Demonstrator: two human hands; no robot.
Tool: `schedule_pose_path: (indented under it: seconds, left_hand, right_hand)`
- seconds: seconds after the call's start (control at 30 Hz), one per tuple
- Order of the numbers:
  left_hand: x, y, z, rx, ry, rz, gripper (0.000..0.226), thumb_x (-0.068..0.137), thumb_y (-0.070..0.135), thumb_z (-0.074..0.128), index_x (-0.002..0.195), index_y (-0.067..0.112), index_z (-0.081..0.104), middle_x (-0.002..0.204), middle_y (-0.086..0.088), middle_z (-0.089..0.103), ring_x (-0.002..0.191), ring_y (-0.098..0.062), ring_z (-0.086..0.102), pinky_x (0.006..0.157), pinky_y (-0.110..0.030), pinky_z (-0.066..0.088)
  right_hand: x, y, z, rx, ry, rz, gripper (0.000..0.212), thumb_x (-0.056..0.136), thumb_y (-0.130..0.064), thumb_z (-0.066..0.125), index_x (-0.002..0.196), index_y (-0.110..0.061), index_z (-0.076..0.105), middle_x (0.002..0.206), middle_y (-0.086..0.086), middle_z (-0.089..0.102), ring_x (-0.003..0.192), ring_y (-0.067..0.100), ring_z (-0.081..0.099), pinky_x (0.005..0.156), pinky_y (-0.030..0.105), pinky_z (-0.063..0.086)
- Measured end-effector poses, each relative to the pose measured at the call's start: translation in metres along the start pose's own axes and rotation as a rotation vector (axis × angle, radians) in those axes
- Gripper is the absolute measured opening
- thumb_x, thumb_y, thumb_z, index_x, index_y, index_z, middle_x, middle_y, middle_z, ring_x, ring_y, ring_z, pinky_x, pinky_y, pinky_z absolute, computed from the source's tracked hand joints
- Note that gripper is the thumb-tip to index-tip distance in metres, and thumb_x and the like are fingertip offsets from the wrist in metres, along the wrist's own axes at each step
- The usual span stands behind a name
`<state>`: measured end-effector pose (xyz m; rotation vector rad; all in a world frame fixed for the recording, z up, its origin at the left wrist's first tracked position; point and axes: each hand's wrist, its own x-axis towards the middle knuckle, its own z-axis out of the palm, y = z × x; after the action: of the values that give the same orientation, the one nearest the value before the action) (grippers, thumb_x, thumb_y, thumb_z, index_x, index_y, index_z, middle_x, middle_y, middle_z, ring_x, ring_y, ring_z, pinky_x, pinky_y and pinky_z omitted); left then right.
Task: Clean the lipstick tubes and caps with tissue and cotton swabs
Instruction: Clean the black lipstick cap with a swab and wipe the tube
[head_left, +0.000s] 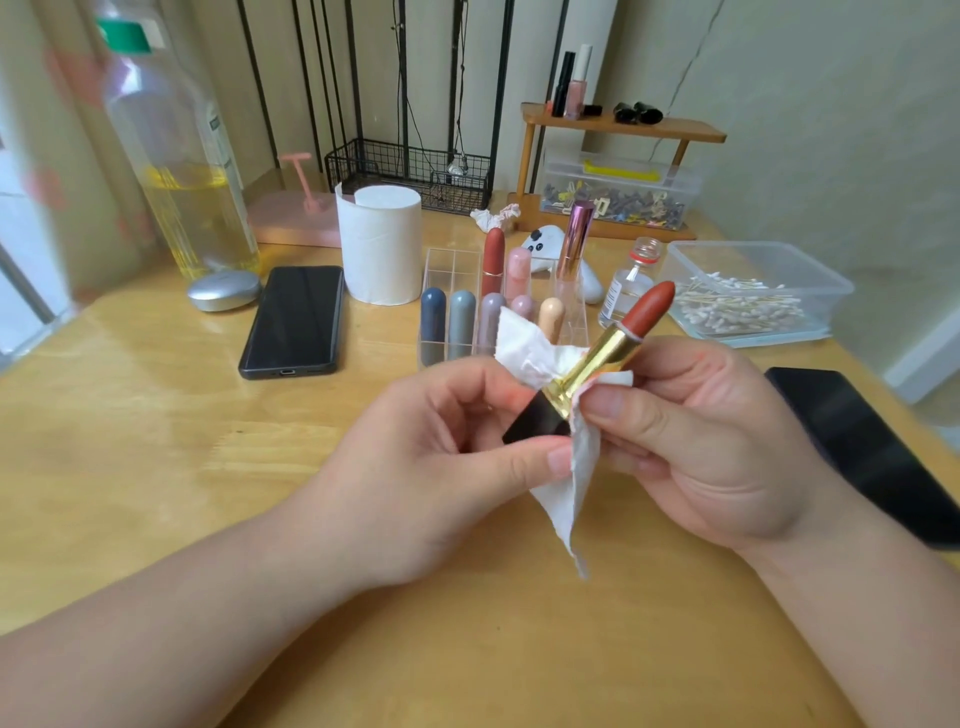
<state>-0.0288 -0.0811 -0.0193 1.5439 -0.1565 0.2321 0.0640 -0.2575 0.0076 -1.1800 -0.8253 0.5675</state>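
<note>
Item: open lipstick (597, 364) – held mid-scene, near. L hand (441, 457) pinched black base; R hand (691, 441) pinched tissue (571, 483) round gold tube. Status: wipe under way, prob. early – racked lipsticks (462, 317) behind, swabs (727, 306) far right, apparently pending.

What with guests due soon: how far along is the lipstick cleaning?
Done: a crumpled, stained wad behind the organizer hints at some wiping done. In hand: left hand holds the open lipstick, right hand wraps tissue round its gold tube. Left: likely the capped lipsticks in the organizer; the swabs sit in their box.
</note>
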Motion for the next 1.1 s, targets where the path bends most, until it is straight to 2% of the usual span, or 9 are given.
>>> schedule_pose_path:
  seconds: [0.13,0.3,0.4,0.57,0.7,0.8,0.9,1.0,1.1]
  left_hand:
    - [0.000,0.002,-0.001,-0.010,0.057,-0.054,0.037,0.063,0.033,0.084,0.077,0.010,0.058,0.064,-0.016,0.043,0.058,-0.023,0.034,0.053,-0.039,0.032]
    - [0.001,0.010,-0.003,-0.453,-0.449,-0.392,0.048,0.101,0.034,0.047,0.124,-0.007,0.052,0.075,-0.006,0.063,0.059,-0.022,0.043,0.058,-0.033,0.041]
    - [0.001,0.010,-0.003,-0.572,-0.569,-0.391,0.040,0.104,0.028,0.037,0.127,-0.003,0.046,0.085,-0.002,0.071,0.065,-0.015,0.053,0.066,-0.030,0.046]
    - [0.002,0.005,-0.004,-0.168,-0.322,-0.179,0.032,0.095,0.023,0.063,0.098,-0.008,0.065,0.076,-0.005,0.063,0.057,-0.011,0.048,0.054,-0.031,0.046]
    - [-0.001,0.003,-0.004,0.294,-0.076,0.048,0.036,0.086,0.042,0.072,0.101,0.009,0.074,0.074,-0.025,0.056,0.064,-0.038,0.040,0.056,-0.053,0.040]
    - [0.000,0.007,-0.005,0.015,-0.188,-0.057,0.032,0.092,0.040,0.067,0.093,0.009,0.074,0.072,-0.016,0.061,0.058,-0.025,0.047,0.055,-0.040,0.048]
    - [0.002,0.012,-0.004,-0.443,-0.424,-0.372,0.056,0.100,0.043,0.044,0.121,-0.007,0.059,0.084,-0.014,0.066,0.061,-0.018,0.051,0.065,-0.034,0.051]
    - [0.002,0.007,-0.005,-0.500,-0.433,-0.401,0.054,0.101,0.032,0.047,0.127,-0.015,0.051,0.089,-0.018,0.064,0.064,-0.019,0.053,0.064,-0.032,0.052]
    - [0.004,0.008,-0.006,-0.315,-0.342,-0.258,0.032,0.096,0.030,0.058,0.097,0.000,0.067,0.076,-0.003,0.066,0.063,-0.019,0.051,0.064,-0.028,0.051]
  right_hand:
    - [0.000,0.000,0.001,-0.012,0.018,-0.008,0.020,0.074,-0.034,0.082,0.081,-0.016,0.076,0.062,-0.007,0.060,0.050,0.007,0.039,0.044,0.018,0.029]
    - [-0.001,-0.001,0.000,0.029,-0.023,0.037,0.017,0.073,-0.035,0.081,0.080,-0.020,0.077,0.060,-0.008,0.055,0.050,0.005,0.040,0.043,0.019,0.024]
    - [-0.002,-0.002,0.000,0.026,-0.038,0.057,0.020,0.072,-0.037,0.083,0.079,-0.020,0.076,0.059,-0.005,0.054,0.050,0.007,0.041,0.044,0.022,0.023]
    - [-0.001,-0.002,-0.001,0.014,-0.045,0.027,0.014,0.077,-0.031,0.080,0.083,-0.018,0.075,0.063,-0.003,0.060,0.049,0.018,0.042,0.044,0.043,0.032]
    - [-0.001,-0.002,0.001,-0.058,-0.011,-0.034,0.005,0.079,-0.021,0.074,0.082,-0.018,0.075,0.069,0.002,0.065,0.048,0.010,0.044,0.043,0.032,0.025]
    - [-0.001,-0.003,0.000,-0.072,0.018,-0.038,0.017,0.076,-0.028,0.081,0.082,-0.014,0.074,0.065,0.006,0.060,0.042,0.024,0.038,0.041,0.035,0.031]
    - [-0.001,-0.005,-0.002,-0.025,-0.002,0.001,0.023,0.072,-0.030,0.084,0.080,-0.011,0.075,0.064,0.005,0.061,0.044,0.018,0.043,0.040,0.023,0.034]
    - [-0.001,-0.005,-0.005,-0.010,-0.027,0.020,0.029,0.072,-0.028,0.085,0.083,-0.005,0.072,0.064,0.019,0.058,0.042,0.030,0.043,0.042,0.020,0.035]
    - [-0.001,-0.003,-0.005,0.013,-0.019,-0.010,0.022,0.074,-0.024,0.083,0.083,-0.008,0.073,0.066,0.017,0.059,0.046,0.033,0.038,0.042,0.020,0.035]
